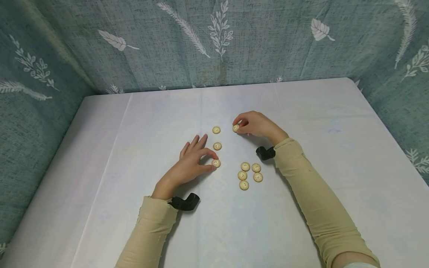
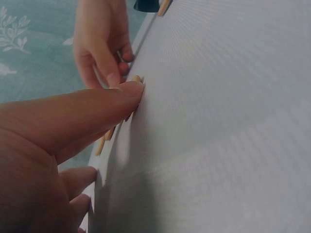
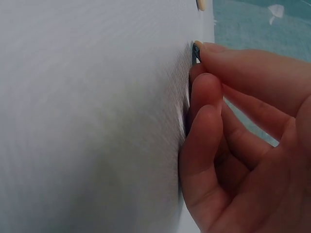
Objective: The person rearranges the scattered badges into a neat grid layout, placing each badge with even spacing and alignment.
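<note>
In the head view my left hand (image 1: 191,163) pinches a round, cream wooden button (image 1: 216,163) at its edges between thumb and index finger, low at the table, with the other fingers spread. Beyond it two more buttons lie in line, a middle one (image 1: 217,146) and a far one (image 1: 216,130). My right hand (image 1: 258,124) holds another button (image 1: 236,128) between thumb and index finger, to the right of the far one. In the right wrist view that button (image 3: 198,44) shows edge-on at the thumb tip, the remaining fingers curled beneath.
Nearer to me, between the forearms, several matching buttons (image 1: 242,175) lie grouped in two short columns. A white cloth covers the table (image 1: 301,223). Green leaf-patterned curtains (image 1: 268,44) hang behind and at both sides. Each wrist carries a black camera mount (image 1: 186,202).
</note>
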Motion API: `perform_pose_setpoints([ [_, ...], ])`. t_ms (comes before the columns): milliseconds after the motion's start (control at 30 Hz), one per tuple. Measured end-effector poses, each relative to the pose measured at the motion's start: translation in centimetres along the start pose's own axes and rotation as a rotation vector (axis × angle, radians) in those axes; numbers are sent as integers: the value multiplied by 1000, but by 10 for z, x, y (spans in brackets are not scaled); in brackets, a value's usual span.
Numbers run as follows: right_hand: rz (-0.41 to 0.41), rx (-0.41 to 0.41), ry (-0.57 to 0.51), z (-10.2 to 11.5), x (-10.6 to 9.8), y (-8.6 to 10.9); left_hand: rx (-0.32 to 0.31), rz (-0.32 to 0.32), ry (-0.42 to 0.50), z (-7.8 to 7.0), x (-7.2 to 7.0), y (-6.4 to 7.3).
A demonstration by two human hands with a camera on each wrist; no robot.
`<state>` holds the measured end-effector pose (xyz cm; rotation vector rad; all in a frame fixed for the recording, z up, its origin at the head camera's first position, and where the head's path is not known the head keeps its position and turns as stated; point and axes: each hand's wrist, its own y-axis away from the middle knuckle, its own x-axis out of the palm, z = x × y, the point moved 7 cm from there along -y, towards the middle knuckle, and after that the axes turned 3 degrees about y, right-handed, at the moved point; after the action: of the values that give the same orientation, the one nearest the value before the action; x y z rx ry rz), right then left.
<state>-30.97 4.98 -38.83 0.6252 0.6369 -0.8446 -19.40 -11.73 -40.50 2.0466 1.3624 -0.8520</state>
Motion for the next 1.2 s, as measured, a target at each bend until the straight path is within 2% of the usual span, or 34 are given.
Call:
perform_pose_setpoints([
  [400, -5, -13, 50, 2, 2, -3, -7, 1, 9, -1, 0, 1],
  [1200, -8, -18, 81, 2, 4, -4, 4, -1, 6, -1, -1, 1],
])
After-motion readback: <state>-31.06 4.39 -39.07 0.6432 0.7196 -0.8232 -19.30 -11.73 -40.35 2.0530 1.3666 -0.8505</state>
